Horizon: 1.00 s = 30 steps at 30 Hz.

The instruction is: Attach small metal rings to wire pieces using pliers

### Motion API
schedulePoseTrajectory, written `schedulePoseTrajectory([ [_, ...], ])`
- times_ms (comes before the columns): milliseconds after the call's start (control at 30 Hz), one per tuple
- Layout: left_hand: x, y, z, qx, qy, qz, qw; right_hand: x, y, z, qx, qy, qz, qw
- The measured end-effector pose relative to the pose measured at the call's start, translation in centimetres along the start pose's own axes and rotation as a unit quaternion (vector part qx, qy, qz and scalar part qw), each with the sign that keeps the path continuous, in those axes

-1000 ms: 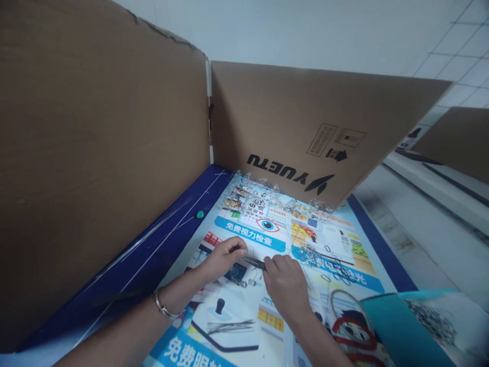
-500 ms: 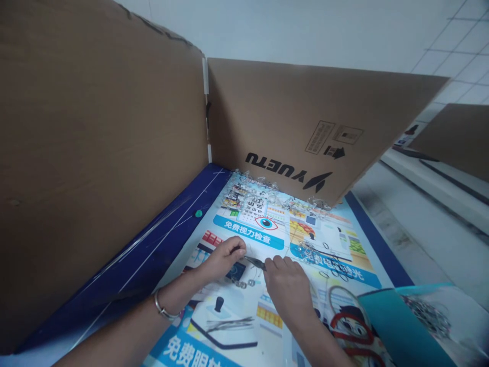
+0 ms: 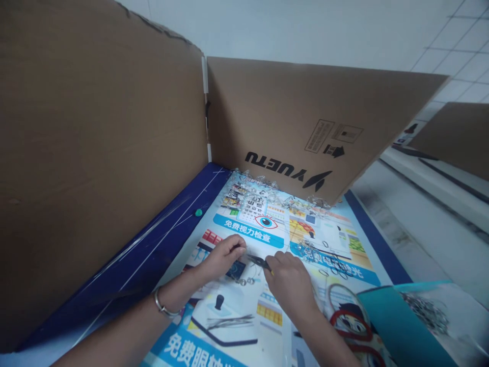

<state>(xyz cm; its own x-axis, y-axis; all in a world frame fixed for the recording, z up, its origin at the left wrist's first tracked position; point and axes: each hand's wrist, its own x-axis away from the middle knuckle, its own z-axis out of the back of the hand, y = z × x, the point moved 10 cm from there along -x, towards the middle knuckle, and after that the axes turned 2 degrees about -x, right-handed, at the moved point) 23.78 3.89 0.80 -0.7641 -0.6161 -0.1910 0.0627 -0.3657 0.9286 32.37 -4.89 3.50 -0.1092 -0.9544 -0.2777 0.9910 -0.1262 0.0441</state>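
My right hand (image 3: 292, 280) is wrapped round a pair of pliers (image 3: 259, 261), whose dark jaws point left. My left hand (image 3: 225, 257), with a silver bangle on its wrist, is pinched at the fingertips close to the tip of the jaws. Whatever sits in that pinch is too small to make out; thin wire may be there. Just below the hands, a few small wire loops (image 3: 244, 281) lie on the printed poster (image 3: 244, 351). Nearer to me, several straight cut wires (image 3: 231, 321) rest side by side.
Cardboard walls stand at the left (image 3: 103, 153) and back (image 3: 275, 117). Bent wire pieces (image 3: 260, 191) lie along the back wall, with dark wire loops (image 3: 336, 267) to the right. A teal box (image 3: 401, 321) with wire pieces stands right. A green lump (image 3: 198, 212) sits on the blue strip.
The right hand and pliers have shifted slightly right and the jaws show a little more, away from the left fingertips. My left hand stays nearly in place.
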Motion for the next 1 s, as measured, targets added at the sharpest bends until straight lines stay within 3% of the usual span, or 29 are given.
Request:
schedulePoseTrajectory([
  [667, 0.03, 0.02, 0.13, -0.047, 0.018, -0.003, 0.999, 0.28, -0.21, -0.95, 0.033, -0.052, -0.014, 0.998],
  [1000, 0.01, -0.12, 0.18, -0.04, 0.02, 0.001, 0.999, -0.07, 0.05, -0.15, 0.009, -0.045, -0.015, 0.999],
])
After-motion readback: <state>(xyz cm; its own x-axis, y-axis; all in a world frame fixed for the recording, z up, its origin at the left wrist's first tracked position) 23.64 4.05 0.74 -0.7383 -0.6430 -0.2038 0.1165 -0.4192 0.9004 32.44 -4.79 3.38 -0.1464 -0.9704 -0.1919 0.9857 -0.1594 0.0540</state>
